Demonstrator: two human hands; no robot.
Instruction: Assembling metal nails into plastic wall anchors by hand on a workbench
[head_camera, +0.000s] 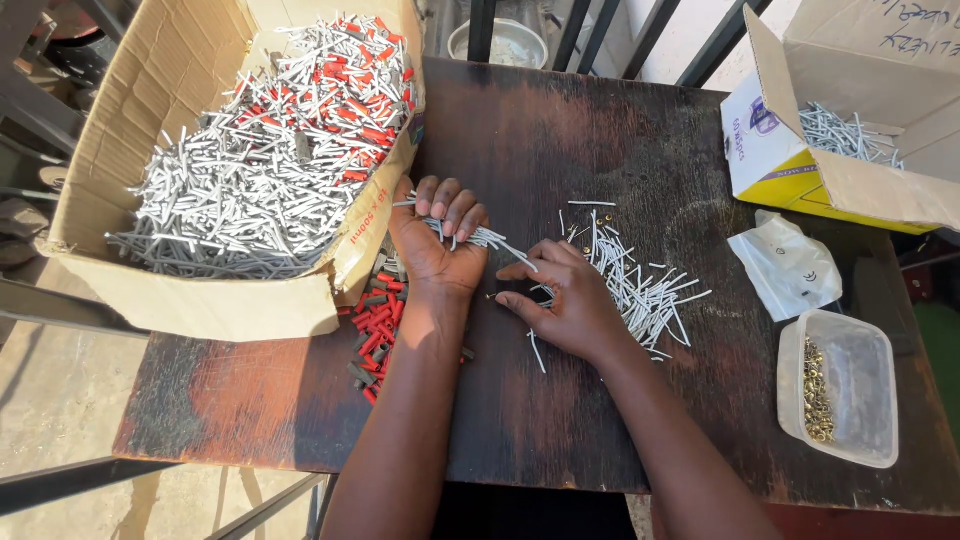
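Observation:
My left hand (437, 243) is closed around a bundle of thin white sticks (487, 238), palm up, near the middle of a dark wooden table (560, 420). Just to its right, my right hand (565, 300) rests on the table with its fingertips on a loose scatter of the same white sticks (645, 290). A few small brass pieces lie among that scatter. A pile of short red and grey plugs (375, 325) lies under my left wrist.
A big cardboard box (150, 130) of white sticks and red plugs stands at the back left. Another open box (800, 170) with white sticks stands at the back right, beside a plastic bag (790, 265). A clear tub (845, 390) holds brass rings.

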